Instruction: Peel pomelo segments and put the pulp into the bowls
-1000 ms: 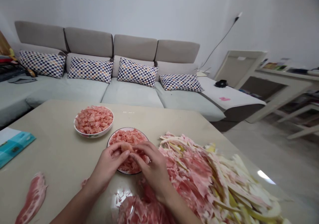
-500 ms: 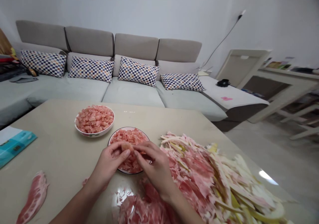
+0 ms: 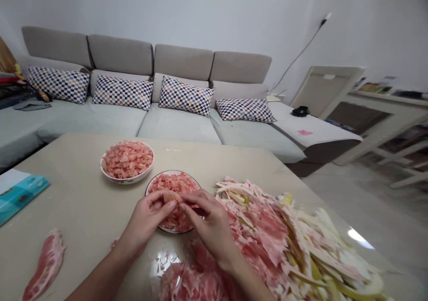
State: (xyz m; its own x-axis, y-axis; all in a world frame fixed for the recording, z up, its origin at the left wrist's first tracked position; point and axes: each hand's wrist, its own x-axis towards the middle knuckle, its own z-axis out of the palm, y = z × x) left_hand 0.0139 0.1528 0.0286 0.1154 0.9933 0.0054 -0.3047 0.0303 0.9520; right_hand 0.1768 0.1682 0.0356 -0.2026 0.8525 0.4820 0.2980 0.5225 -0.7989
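My left hand [image 3: 144, 218] pinches a small piece of pink pomelo flesh [image 3: 171, 197] between thumb and fingers. From the other side, my right hand [image 3: 211, 218] has its thumb and fingers closed at the same piece, partly hiding it. Both hands hover over a dark-rimmed white bowl [image 3: 198, 183] of loose pomelo flesh [image 3: 174, 181]. Below them on the table lie pink membrane scraps [image 3: 190, 283]. A heap of pomelo peel and membrane [image 3: 267, 225] spreads beside my right hand. One unpeeled pomelo segment [image 3: 45, 265] rests at the lower left.
A white bowl [image 3: 129, 181] heaped with pomelo flesh stands farther back on the left of the glossy table [image 3: 83, 194]. At the left edge is a blue tissue pack [image 3: 26, 196]. Behind the table runs a grey sofa [image 3: 180, 129] with several checked cushions.
My fingers shift only slightly on the pomelo piece; the right hand is turned a little. Bowls, peel heap and segment have stayed where they were.
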